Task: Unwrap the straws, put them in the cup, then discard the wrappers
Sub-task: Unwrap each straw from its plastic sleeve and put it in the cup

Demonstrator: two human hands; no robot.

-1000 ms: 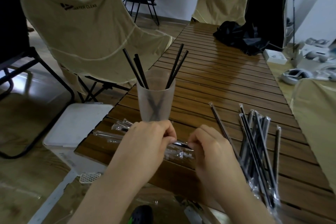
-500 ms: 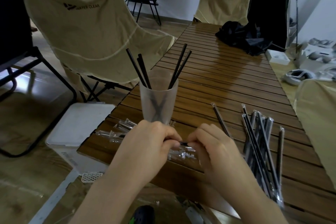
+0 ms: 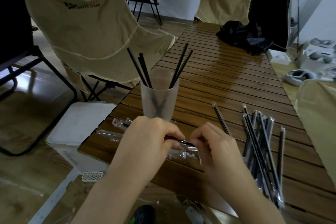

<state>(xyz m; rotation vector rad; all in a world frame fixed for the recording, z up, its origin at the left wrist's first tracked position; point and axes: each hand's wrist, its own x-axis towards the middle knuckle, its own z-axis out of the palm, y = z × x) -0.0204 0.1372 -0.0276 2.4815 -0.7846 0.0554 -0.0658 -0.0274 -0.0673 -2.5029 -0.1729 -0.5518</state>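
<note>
We are pinching one black straw (image 3: 183, 142) between both hands — left hand (image 3: 151, 138) and right hand (image 3: 216, 147), each grip curled tight on it — just before the frosted cup (image 3: 160, 103), with empty wrappers (image 3: 116, 125) lying on the surface (image 3: 227, 85).

Both forearms reach forward, hands near together; left grip (image 3: 152, 138) and right grip (image 3: 216, 145) curled, fingertips pinching.

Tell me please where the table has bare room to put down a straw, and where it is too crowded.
Bare slats lie between the cup and the black cloth, and between the cup and the single wrapped straw. Crowded: the wrapped straws on the right, empty wrappers left of the cup, and the near edge where both hands work.
</note>
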